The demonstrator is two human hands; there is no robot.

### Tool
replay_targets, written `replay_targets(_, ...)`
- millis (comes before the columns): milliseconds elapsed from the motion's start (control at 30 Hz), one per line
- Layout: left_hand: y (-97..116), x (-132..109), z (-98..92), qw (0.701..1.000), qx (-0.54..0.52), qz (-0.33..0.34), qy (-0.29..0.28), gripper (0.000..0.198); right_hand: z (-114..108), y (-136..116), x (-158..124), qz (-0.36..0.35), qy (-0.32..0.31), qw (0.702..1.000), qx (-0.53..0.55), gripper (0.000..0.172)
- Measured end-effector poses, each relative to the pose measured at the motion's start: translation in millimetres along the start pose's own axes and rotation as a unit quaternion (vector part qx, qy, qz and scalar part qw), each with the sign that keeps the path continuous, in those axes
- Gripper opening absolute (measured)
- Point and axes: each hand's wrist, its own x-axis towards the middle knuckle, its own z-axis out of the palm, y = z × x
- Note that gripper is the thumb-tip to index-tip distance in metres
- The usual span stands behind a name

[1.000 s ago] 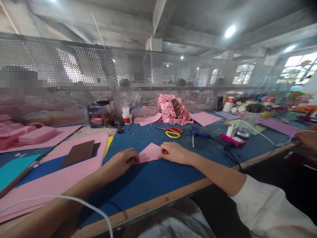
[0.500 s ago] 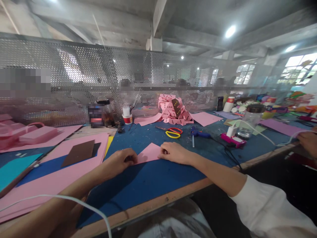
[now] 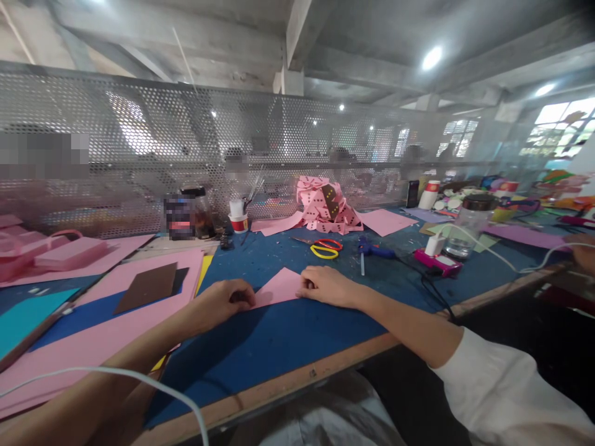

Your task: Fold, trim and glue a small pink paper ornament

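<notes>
A pink sheet of paper or foam [image 3: 279, 288] lies on the blue tabletop [image 3: 279, 347] between my hands. My left hand [image 3: 227, 300] has its fingers curled at the sheet's left corner. At the right edge, my right hand [image 3: 325, 286] is closed, thumb and fingers bent onto the sheet. Just beyond it are scissors [image 3: 325, 249] with red and yellow handles. A blue glue gun [image 3: 374, 249] with a glue stick at it lies to their right.
A heap of dotted pink pieces [image 3: 320, 207] stands before the mesh partition [image 3: 209, 136]. Larger pink sheets [image 3: 116, 347] with a brown piece [image 3: 146, 288] are at left. On the right are a magenta power strip [image 3: 437, 262], a glass jar [image 3: 469, 229] and another person's hand [image 3: 583, 254].
My left hand has shifted slightly left along the sheet's corner. My right hand and the pink sheet look unmoved. The other person's hand at far right has moved a little.
</notes>
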Motion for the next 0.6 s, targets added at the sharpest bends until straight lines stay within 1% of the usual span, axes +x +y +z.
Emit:
replay_targets(167, -1.4, -0.1, -1.0, 1.0, 0.014, -0.006, 0.008, 0.018, -0.7, -0.5, -0.2, 0.003, -0.002, 1.0, 0.0, 0.022)
replay_targets(433, 5.1, -3.7, -7.8, 0.999, 0.031, -0.013, -0.002, 0.019, 0.4, 0.4, -0.5, 0.0, -0.001, 1.0, -0.001, 0.023)
replay_targets(600, 5.8, -5.7, -8.5, 0.999, 0.048, 0.012, 0.004, 0.021, 1.7, 3.2, 0.7, -0.005, 0.003, 1.0, -0.001, 0.024)
